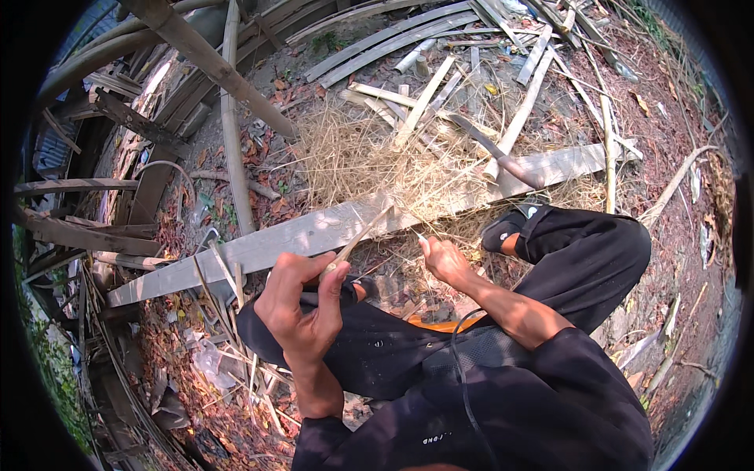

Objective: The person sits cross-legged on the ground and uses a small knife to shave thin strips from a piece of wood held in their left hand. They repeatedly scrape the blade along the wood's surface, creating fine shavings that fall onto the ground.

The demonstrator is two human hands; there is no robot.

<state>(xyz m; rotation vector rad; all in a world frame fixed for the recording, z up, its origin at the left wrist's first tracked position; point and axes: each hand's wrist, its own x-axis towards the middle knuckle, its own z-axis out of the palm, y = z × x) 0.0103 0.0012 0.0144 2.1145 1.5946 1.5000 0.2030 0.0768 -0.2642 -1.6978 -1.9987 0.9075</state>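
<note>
My left hand (302, 302) is raised over my left knee, thumb and fingers closed around a narrow bundle of pale bamboo strips (361, 233). The bundle slants up to the right, its far end over the long grey plank (290, 237). My right hand (446, 261) is closed just on the near side of the plank, apart from the left. A small pale tip shows at its fingertips; what it belongs to is hard to make out. Beyond lies a curved machete (503, 158), its handle end resting over the plank's right part.
Curly straw-coloured shavings (338, 153) pile up beyond the plank. Split bamboo pieces (424, 102) lie scattered behind them. A thick pole (208, 67) slants in from the upper left, beside stacked old wood (133, 122). A bent metal rod (208, 238) stands near the plank's left part.
</note>
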